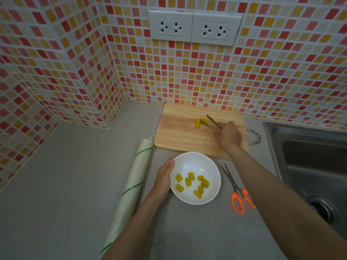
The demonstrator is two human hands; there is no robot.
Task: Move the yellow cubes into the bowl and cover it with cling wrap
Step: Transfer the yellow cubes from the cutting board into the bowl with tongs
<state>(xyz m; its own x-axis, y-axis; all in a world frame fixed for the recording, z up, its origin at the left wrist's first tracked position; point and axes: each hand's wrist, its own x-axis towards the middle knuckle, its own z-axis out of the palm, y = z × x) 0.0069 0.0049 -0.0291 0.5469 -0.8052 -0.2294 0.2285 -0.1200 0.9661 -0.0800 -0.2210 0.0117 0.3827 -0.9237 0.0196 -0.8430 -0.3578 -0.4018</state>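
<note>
Head view shows our right hand (228,135) squeezing tongs (211,123) on the last yellow cubes (199,123), our flat left hand (165,177) steadying the bowl (210,198); next we carry them over.

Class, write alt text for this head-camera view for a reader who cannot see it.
The right hand holds tongs at the yellow cubes on the cutting board, while the left hand rests against a white bowl holding more cubes. A cling wrap roll, scissors and a sink flank them.
</note>
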